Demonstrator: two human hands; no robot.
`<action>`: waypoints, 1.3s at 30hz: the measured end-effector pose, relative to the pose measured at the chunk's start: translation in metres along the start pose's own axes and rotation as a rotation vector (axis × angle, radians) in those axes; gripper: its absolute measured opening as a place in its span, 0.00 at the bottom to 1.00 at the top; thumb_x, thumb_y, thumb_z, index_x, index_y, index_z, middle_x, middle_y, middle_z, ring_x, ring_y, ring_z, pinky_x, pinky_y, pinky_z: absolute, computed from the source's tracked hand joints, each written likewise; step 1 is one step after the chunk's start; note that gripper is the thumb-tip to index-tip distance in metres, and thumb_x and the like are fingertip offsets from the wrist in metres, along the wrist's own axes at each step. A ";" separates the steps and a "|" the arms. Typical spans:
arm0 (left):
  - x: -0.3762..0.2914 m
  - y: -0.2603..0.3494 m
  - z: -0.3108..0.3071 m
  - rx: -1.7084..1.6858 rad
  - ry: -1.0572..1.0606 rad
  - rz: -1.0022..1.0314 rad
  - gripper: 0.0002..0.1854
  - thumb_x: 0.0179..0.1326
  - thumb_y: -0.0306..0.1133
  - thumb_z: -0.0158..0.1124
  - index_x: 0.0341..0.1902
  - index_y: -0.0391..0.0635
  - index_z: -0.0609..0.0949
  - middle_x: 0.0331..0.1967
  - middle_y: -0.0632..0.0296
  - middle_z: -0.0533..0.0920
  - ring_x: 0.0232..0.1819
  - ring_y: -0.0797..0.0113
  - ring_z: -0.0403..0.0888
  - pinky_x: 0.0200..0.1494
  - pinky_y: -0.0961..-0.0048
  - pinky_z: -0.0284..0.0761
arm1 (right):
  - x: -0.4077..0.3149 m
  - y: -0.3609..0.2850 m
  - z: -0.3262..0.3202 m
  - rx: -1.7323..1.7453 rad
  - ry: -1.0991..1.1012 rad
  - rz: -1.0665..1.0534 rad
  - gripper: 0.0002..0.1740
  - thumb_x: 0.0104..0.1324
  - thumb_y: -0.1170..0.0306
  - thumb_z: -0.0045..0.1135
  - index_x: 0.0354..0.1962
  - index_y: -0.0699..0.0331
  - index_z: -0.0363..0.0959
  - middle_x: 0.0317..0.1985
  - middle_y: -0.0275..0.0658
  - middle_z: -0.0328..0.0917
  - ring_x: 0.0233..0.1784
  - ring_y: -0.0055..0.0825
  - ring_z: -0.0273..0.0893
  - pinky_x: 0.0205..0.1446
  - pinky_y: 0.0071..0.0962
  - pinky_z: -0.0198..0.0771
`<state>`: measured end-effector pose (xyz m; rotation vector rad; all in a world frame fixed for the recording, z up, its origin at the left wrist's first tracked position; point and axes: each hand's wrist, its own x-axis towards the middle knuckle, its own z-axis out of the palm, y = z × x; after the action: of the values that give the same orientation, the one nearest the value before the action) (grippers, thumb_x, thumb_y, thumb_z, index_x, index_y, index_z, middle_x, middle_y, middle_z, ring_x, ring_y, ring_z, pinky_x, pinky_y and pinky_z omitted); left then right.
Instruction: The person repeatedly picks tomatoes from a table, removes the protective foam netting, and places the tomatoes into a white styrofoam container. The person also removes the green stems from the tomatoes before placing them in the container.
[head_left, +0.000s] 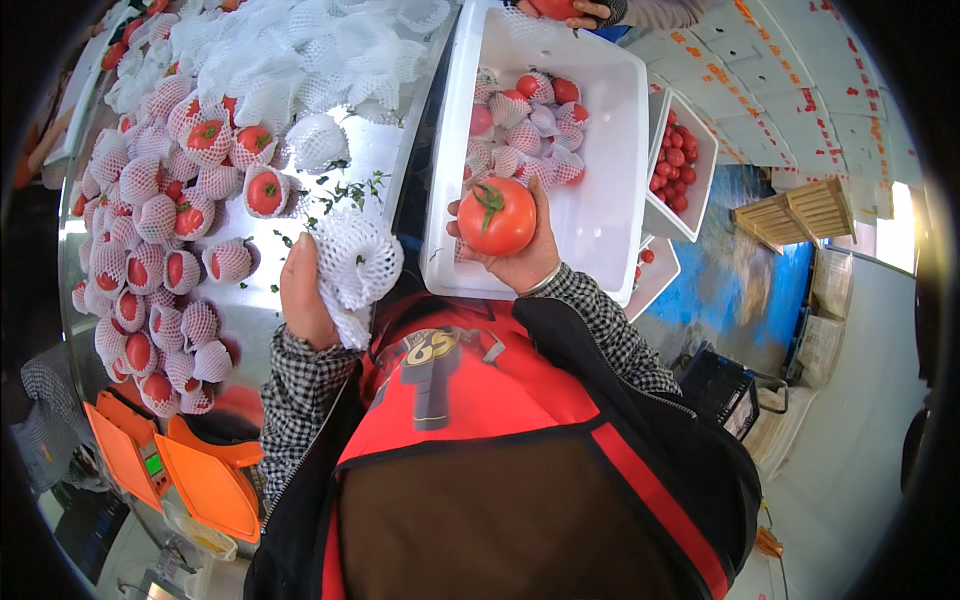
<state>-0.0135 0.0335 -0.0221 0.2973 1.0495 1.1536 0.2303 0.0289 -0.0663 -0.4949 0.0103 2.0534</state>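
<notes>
My right hand (525, 251) cradles a large red tomato (497, 216), green calyx up, over the near end of a white foam box (600, 225). Inside that box lie several tomatoes in foam nets (525, 139). My left hand (306, 289) holds a white foam net sleeve (358, 259) above the metal table (262, 300); the net's opening faces up and shows nothing inside but a small dark bit. Left of this hand, many net-wrapped tomatoes (154, 274) are heaped. Loose white foam nets (300, 60) pile at the table's far side. Green calyx scraps (352, 193) are scattered between.
Another person's hands (592, 13) hold a tomato at the top. Foam boxes with small red tomatoes (675, 161) stand right of the large box. Orange scales (206, 480) sit at lower left. A wooden pallet (799, 214) and stacked white boxes (750, 82) are farther right.
</notes>
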 end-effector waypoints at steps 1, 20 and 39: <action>-0.001 0.003 -0.006 0.193 -0.068 0.114 0.12 0.67 0.37 0.53 0.42 0.40 0.75 0.32 0.64 0.81 0.33 0.76 0.77 0.40 0.80 0.74 | 0.001 0.000 0.000 -0.059 0.025 -0.045 0.37 0.63 0.37 0.41 0.53 0.62 0.66 0.49 0.50 0.73 0.53 0.46 0.73 0.45 0.48 0.75; -0.003 -0.049 0.030 0.666 -0.548 0.155 0.41 0.50 0.31 0.73 0.62 0.32 0.60 0.53 0.52 0.73 0.55 0.66 0.74 0.58 0.70 0.70 | -0.002 0.018 0.031 -1.020 -0.095 -0.522 0.31 0.60 0.61 0.58 0.57 0.67 0.62 0.55 0.42 0.68 0.58 0.30 0.68 0.62 0.30 0.64; 0.001 -0.034 -0.029 0.668 -0.260 -0.080 0.06 0.62 0.28 0.61 0.34 0.37 0.80 0.29 0.69 0.78 0.32 0.81 0.70 0.37 0.82 0.65 | -0.086 -0.188 -0.076 0.164 0.149 -0.863 0.45 0.64 0.39 0.41 0.62 0.70 0.49 0.64 0.56 0.57 0.65 0.47 0.62 0.64 0.43 0.66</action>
<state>-0.0163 0.0107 -0.0603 0.8966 1.1753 0.6395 0.4499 0.0383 -0.0696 -0.4430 0.0455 1.1599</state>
